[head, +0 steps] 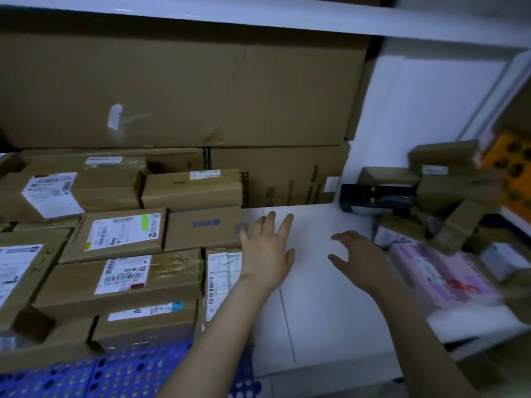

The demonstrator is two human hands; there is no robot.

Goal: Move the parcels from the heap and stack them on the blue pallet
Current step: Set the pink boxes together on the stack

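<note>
Two grips, both empty. Our left grip (267, 248): fingers spread straight, at the edge of the stacked parcels (123, 271) on the blue pallet (115, 374). Our right grip (359, 259): wide, fingers loosely curled, angled toward the heap (448, 214) at right, apparently readied for the next parcel. White floor (316, 311) lies between.

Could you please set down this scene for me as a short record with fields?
blue perforated plastic pallet: bottom left, under the stack
stack of brown cardboard parcels: labelled, layered
heap of brown cardboard boxes: right, jumbled, with a black box
left hand: fingers spread, empty, beside the stack
right hand: fingers loosely curled, empty, nearer the heap
</note>
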